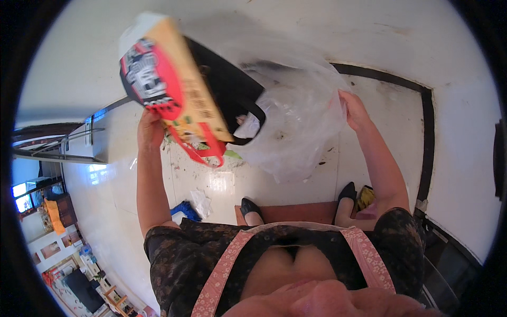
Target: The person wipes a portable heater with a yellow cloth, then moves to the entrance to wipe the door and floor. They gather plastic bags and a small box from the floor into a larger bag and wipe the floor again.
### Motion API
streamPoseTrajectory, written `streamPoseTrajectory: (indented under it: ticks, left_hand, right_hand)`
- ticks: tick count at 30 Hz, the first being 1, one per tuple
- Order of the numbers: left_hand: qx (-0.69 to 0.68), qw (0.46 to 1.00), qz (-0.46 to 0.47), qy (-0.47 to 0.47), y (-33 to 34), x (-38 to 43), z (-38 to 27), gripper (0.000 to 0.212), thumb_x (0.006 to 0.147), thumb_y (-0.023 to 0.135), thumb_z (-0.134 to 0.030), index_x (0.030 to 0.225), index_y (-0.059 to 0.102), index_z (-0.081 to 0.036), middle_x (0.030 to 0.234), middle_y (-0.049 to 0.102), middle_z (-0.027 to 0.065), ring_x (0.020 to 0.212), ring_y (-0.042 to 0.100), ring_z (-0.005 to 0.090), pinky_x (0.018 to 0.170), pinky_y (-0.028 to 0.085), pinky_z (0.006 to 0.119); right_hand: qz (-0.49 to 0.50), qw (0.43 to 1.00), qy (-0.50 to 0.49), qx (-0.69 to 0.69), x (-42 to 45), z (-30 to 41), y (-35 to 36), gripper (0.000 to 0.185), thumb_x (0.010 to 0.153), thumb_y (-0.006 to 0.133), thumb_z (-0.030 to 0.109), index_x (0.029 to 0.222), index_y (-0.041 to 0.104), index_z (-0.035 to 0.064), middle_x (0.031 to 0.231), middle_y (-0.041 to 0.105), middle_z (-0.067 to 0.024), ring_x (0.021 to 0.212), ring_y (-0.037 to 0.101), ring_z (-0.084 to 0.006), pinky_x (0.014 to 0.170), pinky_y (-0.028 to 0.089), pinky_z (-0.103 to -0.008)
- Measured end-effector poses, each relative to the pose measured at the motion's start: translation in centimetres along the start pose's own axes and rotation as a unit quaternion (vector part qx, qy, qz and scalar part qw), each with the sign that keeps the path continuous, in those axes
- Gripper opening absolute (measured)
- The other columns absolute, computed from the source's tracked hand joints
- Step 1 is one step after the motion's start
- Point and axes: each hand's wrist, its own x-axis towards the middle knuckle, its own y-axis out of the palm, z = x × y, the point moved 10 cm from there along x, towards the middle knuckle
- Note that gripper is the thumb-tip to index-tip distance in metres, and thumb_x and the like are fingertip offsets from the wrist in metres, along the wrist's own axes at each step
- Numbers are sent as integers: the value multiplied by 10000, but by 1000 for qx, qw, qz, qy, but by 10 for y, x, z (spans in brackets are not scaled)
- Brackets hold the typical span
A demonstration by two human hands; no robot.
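My left hand (150,128) grips a printed carrier bag (194,91) with a black lining and red and black handles. The bag is tilted, its mouth facing down to the right, and its upper end is blurred. Something pale shows by the black handle, too unclear to name. On the other side, my right hand (353,109) pinches the edge of a large clear plastic bag (293,123). The plastic hangs loosely between both hands, beside and partly behind the carrier bag's mouth. Whether anything lies inside the plastic cannot be told.
Green plant scraps (235,154) and dark crumbs lie on the tiled floor (253,186). A crumpled white plastic piece (201,203) and a blue item (186,210) rest near my left foot. Below me is a reddish-brown board (299,214). White walls (463,130) with dark skirting (427,130) enclose the corner.
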Motion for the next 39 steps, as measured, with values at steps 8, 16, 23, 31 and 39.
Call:
streamPoseTrajectory:
  ticks: [8,16,23,31,39]
  left_hand:
    - [462,854,194,141,174,-33,41,299,742,520,47,1034,550,-13,940,606,98,869,575,215,787,447,296]
    - [707,623,222,250,225,-51,121,217,701,545,-26,917,534,-28,794,567,148,790,550,322,681,457,413]
    - [762,597,94,232,213,-7,89,150,717,525,-46,867,524,-34,778,573,161,775,570,335,644,471,434]
    - [707,638,213,219,293,-23,165,196,760,494,-71,943,503,1,870,599,176,858,581,340,733,466,402]
    - [732,638,174,164,316,1,164,235,716,562,-78,918,493,20,852,593,188,809,599,326,687,494,397]
  right_hand:
    - [-30,994,27,100,-35,14,21,366,905,460,323,1082,545,15,1031,593,-83,965,567,-196,811,457,-336]
    - [-39,995,-69,-65,-32,41,6,360,884,490,358,1032,577,41,951,595,-61,861,571,-165,748,460,-317]
    - [10,986,-104,-128,-51,80,21,341,884,501,331,1038,600,44,873,587,-18,762,531,-115,694,438,-269]
    - [-99,890,-260,-362,-70,124,30,304,886,502,293,1021,604,41,867,591,-27,785,547,-127,686,442,-282]
    - [-98,909,-269,-303,-78,137,29,446,854,567,296,1183,472,11,1070,551,-87,956,532,-181,835,418,-304]
